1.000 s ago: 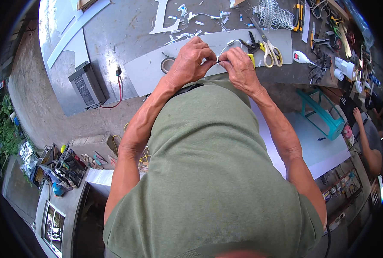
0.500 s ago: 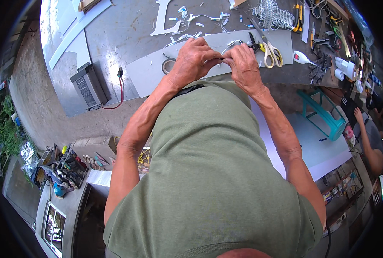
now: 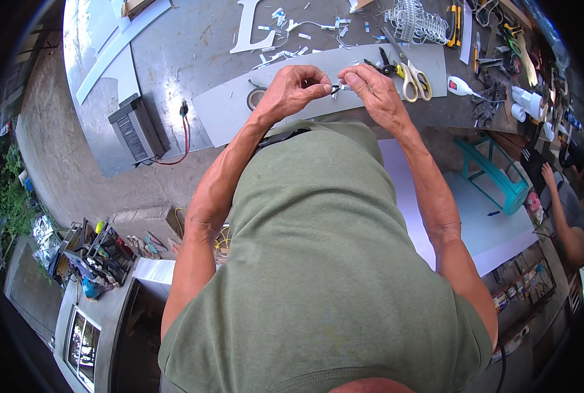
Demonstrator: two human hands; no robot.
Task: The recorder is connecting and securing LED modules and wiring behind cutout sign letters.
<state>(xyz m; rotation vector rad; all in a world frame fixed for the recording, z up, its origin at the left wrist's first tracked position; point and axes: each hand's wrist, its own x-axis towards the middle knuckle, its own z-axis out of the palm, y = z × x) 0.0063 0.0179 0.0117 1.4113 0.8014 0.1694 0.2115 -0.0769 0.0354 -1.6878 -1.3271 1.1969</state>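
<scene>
Over a long grey strip of sheet, my hands face each other with a small thin piece, dark with a whitish end, between the fingertips. My left hand pinches its dark part between thumb and fingers. The fingertips of my right hand are closed at the whitish end; it looks like wire, too small to be sure. Beside my left wrist lies a roll of tape, partly hidden. To the right of my right hand are scissors with cream handles and a black-and-yellow hand tool.
White light modules on wires lie scattered beyond my hands, by a white cut-out shape. A dark box with red and black leads sits left. Clear chain-like strands lie far right. A teal stool and another person are right.
My fingertips have drawn apart, showing the small piece between them. My right hand's fingers have straightened somewhat, and both hands have shifted slightly toward me.
</scene>
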